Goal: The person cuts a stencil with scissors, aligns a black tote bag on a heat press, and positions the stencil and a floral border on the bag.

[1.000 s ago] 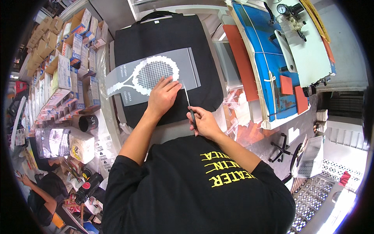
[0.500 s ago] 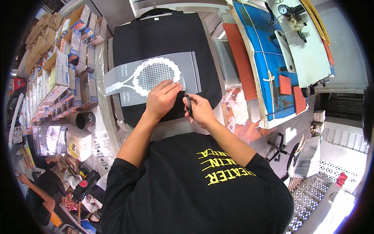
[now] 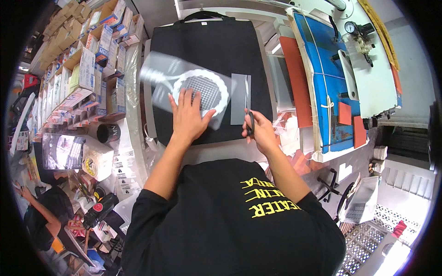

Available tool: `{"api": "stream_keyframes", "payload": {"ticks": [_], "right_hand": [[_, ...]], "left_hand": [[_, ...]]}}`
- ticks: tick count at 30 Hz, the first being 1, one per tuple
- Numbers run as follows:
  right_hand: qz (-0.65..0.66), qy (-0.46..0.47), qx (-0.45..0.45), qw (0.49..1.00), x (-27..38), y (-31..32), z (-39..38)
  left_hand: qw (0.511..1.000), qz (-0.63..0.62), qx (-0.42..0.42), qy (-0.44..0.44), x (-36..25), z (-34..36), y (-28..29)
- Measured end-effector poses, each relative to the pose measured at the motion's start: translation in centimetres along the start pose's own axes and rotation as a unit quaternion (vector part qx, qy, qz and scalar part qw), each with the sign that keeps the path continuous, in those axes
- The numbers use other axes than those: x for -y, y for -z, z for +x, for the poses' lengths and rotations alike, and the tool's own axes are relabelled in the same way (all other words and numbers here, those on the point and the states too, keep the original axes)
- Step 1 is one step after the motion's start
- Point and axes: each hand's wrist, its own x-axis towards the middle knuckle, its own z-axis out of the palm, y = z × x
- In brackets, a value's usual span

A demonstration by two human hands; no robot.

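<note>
A black tote bag [image 3: 216, 50] lies flat on the work table. On it rests a clear film sheet with a white tennis-racket print [image 3: 184, 85]. My left hand [image 3: 188, 115] lies flat with spread fingers on the lower part of that film. A narrow cut-off strip of clear film [image 3: 240, 99] lies to the right of it. My right hand [image 3: 258, 131] is closed on a pair of black-handled scissors [image 3: 249, 120], whose blades point up along the strip's right side.
Shelves of boxed goods [image 3: 87, 69] line the left. A black cup [image 3: 108, 132] and a white box [image 3: 96, 158] stand left of the bag. A blue and orange heat-press pad [image 3: 322, 78] lies at right. Another person's arm [image 3: 37, 207] shows at lower left.
The racket film has separated from the narrow strip and swung left, tilting. My left hand moved with it. My right hand with the scissors drew right and slightly down.
</note>
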Motion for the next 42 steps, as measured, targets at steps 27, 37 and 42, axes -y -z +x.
{"api": "stream_keyframes", "payload": {"ticks": [27, 37, 42], "right_hand": [[-0.509, 0.402, -0.571, 0.503, 28.3, 24.9, -15.8], [-0.771, 0.127, -0.408, 0.472, 48.6, 50.5, -8.5], [-0.642, 0.299, -0.536, 0.459, 42.3, 42.6, -5.6]], "left_hand": [[0.879, -0.316, 0.107, 0.341, 12.4, -19.7, 10.8], [0.946, 0.057, 0.205, 0.245, 9.2, -17.8, 6.1], [0.997, -0.016, -0.073, -0.027, 3.7, -7.8, 7.2]]}}
